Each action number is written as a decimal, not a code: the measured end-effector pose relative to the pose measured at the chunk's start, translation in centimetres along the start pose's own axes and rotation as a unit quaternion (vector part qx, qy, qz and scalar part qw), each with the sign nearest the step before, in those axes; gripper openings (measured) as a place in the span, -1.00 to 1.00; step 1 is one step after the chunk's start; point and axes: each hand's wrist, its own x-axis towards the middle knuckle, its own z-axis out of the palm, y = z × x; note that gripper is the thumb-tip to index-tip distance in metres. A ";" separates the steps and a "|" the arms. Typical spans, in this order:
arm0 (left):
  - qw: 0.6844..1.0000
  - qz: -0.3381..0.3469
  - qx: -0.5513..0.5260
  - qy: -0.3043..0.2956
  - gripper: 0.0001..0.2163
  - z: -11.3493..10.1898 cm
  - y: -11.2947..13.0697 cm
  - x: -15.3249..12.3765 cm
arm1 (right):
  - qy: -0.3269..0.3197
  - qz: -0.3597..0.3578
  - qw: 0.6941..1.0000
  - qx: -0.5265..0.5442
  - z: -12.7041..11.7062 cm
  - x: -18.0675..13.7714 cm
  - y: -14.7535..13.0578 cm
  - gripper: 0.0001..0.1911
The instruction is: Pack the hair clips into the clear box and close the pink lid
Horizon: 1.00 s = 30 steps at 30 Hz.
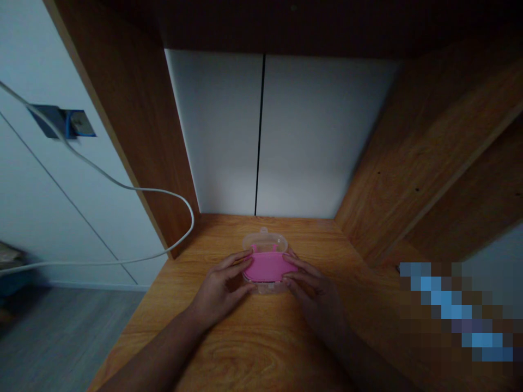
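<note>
A small clear plastic container [265, 242] with a pink lid [267, 267] sits on the wooden desk [253, 343], near its middle. My left hand [220, 286] grips the container's left side, its fingers curled round the pink lid's edge. My right hand [312, 288] grips the right side in the same way, with its fingertips on the lid. The container's near wall is hidden behind my fingers.
The desk sits in a wooden alcove with a white back panel [261, 136] and wooden side walls [139, 120]. A white cable [134, 188] loops from a blue wall socket [65, 122] at the left. A blurred patch [461, 310] covers the right side of the desk.
</note>
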 end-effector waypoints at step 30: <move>0.993 0.050 0.083 -0.068 -0.66 -0.7 -0.3 0.2 | -0.072 -0.122 0.954 -0.263 0.3 -0.8 0.5 -0.54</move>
